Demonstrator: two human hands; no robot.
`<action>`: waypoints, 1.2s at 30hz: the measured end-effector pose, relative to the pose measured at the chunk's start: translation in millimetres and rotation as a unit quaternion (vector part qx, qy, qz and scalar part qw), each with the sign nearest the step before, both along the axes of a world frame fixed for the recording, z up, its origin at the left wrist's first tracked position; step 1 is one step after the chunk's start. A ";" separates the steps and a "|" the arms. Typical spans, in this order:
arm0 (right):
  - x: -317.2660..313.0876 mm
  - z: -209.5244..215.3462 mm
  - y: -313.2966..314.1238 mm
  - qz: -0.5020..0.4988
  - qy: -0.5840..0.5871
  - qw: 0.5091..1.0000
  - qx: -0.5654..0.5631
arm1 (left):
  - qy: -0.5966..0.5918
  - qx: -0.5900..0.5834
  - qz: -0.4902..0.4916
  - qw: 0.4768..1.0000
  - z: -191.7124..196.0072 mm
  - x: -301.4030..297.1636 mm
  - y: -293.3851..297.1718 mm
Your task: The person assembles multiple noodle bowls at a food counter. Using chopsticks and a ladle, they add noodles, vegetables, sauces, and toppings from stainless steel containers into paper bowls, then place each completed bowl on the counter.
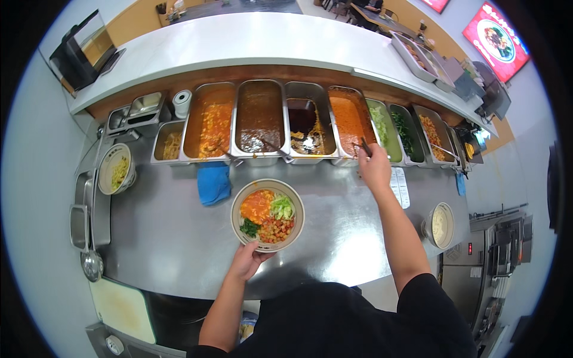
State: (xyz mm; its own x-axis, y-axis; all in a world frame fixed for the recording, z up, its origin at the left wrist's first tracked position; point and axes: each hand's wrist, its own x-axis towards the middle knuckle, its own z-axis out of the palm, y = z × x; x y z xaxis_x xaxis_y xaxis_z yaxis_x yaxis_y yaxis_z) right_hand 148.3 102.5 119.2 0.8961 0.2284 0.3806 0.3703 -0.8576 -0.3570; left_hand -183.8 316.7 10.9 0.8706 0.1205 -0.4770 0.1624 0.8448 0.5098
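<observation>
My left hand (246, 261) grips the near rim of a round bowl (296, 200), fingers tucked beneath it. Inside lie an orange sauce with egg-like lumps (256, 206), shredded pale greens (282, 206), chopped dark greens (249, 227) and reddish-brown diced topping (276, 230). Reaching forward, my right hand (375, 167) is closed round the dark handle of a serving utensil (365, 147) at the near edge of a pan of orange-red sauce (346, 161). The utensil's head cannot be made out.
Beside that pan stand pans of dark sauce (310, 157), brown sauce (237, 107) and shredded greens (394, 156). A noodle bowl (439, 238) sits at right, another bowl (103, 173) at left. A blue cloth (213, 184) hangs mid-counter. A white ledge (239, 39) runs behind.
</observation>
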 end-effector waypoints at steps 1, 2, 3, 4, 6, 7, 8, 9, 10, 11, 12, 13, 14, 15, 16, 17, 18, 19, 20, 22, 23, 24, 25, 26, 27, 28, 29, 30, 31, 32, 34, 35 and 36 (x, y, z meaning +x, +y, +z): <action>12.9 0.3 -16.9 -0.032 -0.003 0.999 -0.016 | 0.001 0.013 -0.002 1.000 2.7 9.1 -7.4; 24.7 -1.2 -32.5 -0.058 0.000 0.998 -0.038 | -0.005 0.012 -0.007 1.000 4.4 18.9 -14.9; 32.1 -1.2 -42.5 -0.082 0.004 0.995 -0.058 | -0.007 0.010 -0.016 1.000 4.8 26.4 -20.7; 39.5 -2.2 -51.5 -0.106 0.009 0.991 -0.078 | -0.009 0.008 -0.025 1.000 4.0 35.1 -26.5; 56.4 -2.2 -64.6 -0.089 0.109 0.986 -0.092 | -0.003 0.007 -0.045 0.999 5.6 51.7 -39.6; 65.2 -1.7 -69.9 -0.080 0.160 0.979 -0.099 | -0.005 -0.007 -0.054 0.999 3.9 59.9 -45.5; 76.6 -6.6 -75.1 -0.056 0.200 0.974 -0.087 | -0.008 -0.021 -0.062 0.998 -0.9 69.2 -51.1; 87.0 -16.3 -77.8 -0.037 0.214 0.974 -0.059 | -0.009 -0.036 -0.068 0.997 -6.8 76.8 -56.6; 95.1 -19.6 -80.4 -0.025 0.243 0.969 -0.044 | -0.022 -0.039 -0.084 0.995 -9.2 83.8 -63.6; 105.0 -22.4 -81.3 -0.012 0.271 0.962 -0.030 | -0.025 -0.039 -0.091 0.995 -11.3 90.1 -70.9; 111.0 -20.2 -71.9 -0.012 0.272 0.961 -0.059 | -0.026 -0.038 -0.094 0.995 -11.2 95.9 -77.1; 113.3 -14.4 -59.8 -0.013 0.273 0.958 -0.088 | -0.025 -0.037 -0.097 0.994 -10.6 101.3 -84.3; 116.7 -11.0 -53.9 0.003 0.280 0.955 -0.099 | 0.003 0.007 -0.090 0.996 3.7 107.9 -96.4; 120.6 -6.9 -44.2 0.023 0.284 0.952 -0.109 | 0.005 0.004 -0.090 0.996 3.8 112.8 -103.3; 126.0 -5.9 -36.7 0.048 0.268 0.953 -0.136 | 0.005 0.000 -0.091 0.996 2.1 118.4 -110.3; 128.5 -6.1 -29.0 0.077 0.249 0.952 -0.163 | 0.005 -0.002 -0.090 0.996 1.3 123.7 -116.0; 125.0 0.4 -21.7 0.118 0.228 0.942 -0.217 | 0.007 0.005 -0.089 0.996 6.1 128.6 -121.7; 119.1 15.7 -13.4 0.162 0.205 0.926 -0.270 | 0.010 0.006 -0.085 0.996 4.1 132.3 -125.9; 115.1 29.2 -11.4 0.204 0.180 0.907 -0.322 | 0.012 0.007 -0.082 0.997 0.2 135.6 -130.2; 112.8 46.5 -20.7 0.259 0.177 0.871 -0.377 | 0.014 0.012 -0.073 0.997 2.0 145.9 -141.9; 114.0 48.9 -25.9 0.287 0.175 0.851 -0.404 | 0.016 0.012 -0.071 0.997 1.8 150.6 -147.0; 119.7 48.6 -33.4 0.302 0.208 0.855 -0.365 | 0.017 0.014 -0.071 0.997 2.1 155.0 -150.9; 127.5 47.9 -43.5 0.317 0.241 0.857 -0.326 | 0.018 0.015 -0.071 0.997 1.7 158.0 -154.9; 134.1 46.8 -53.9 0.331 0.273 0.857 -0.285 | 0.014 0.000 -0.066 0.998 -2.5 160.0 -158.7; 139.8 44.2 -61.9 0.307 0.320 0.866 -0.232 | 0.008 -0.014 -0.060 0.998 -5.7 163.7 -160.2; 144.0 41.0 -70.3 0.281 0.365 0.870 -0.178 | 0.002 -0.028 -0.054 0.998 -8.7 166.7 -162.7; 147.5 37.8 -79.2 0.253 0.408 0.869 -0.123 | 0.003 -0.018 -0.048 0.999 -11.6 169.0 -165.9; 143.9 36.7 -87.6 0.225 0.426 0.874 -0.057 | 0.006 -0.009 -0.041 0.999 -11.2 171.2 -168.6; 147.8 28.0 -98.3 0.198 0.492 0.847 0.016 | 0.007 0.001 -0.035 0.999 -10.0 174.1 -172.1; 148.1 18.2 -110.6 0.166 0.512 0.839 0.076 | 0.004 0.002 -0.031 1.000 -8.7 176.4 -175.1; 135.2 5.9 -126.7 0.127 0.536 0.818 0.166 | -0.001 0.008 -0.021 1.000 -6.3 176.5 -177.3; 131.0 -2.4 -134.3 0.118 0.540 0.809 0.198 | 0.003 0.010 -0.023 1.000 -4.7 177.9 -178.0; 122.9 -4.1 -138.2 0.114 0.572 0.772 0.254 | 0.007 0.014 -0.022 1.000 -3.2 176.8 -177.0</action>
State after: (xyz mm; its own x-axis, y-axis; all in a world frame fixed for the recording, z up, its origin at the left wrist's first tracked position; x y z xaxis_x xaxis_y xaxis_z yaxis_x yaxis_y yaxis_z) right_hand 271.2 -35.8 115.1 0.6713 0.5109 -0.5370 -0.3158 -0.4583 -0.8308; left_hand -7.0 139.7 7.7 0.8682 0.0954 -0.4869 0.2069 0.8223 0.5301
